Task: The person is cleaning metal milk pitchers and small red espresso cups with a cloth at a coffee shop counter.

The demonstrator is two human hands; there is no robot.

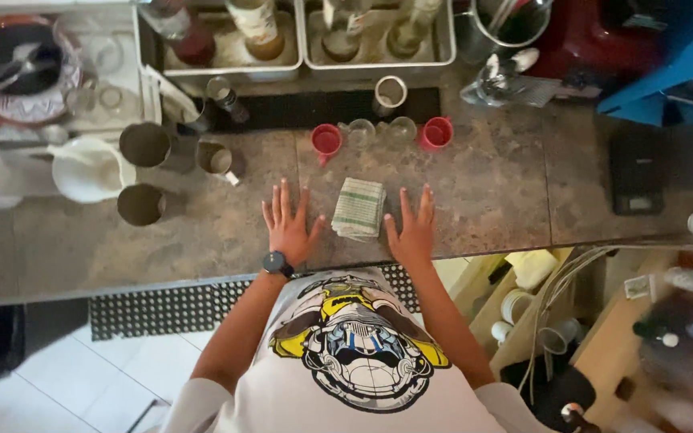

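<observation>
Folded cloth (pixel 359 208), woven with green stripes, is laid near the front edge of the mottled stone counter (pixel 507 192), between the left hand (pixel 288 224) and the right hand (pixel 412 228). Both hands are pressed flat, fingers spread, nothing held. Two red cups (pixel 326 140) are placed behind it.

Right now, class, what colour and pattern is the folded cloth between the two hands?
The folded cloth is white with green stripes, seen in the head view.

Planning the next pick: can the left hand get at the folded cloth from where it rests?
Probably yes: the left hand lies flat on the counter right beside the folded cloth, with nothing between them.
</observation>
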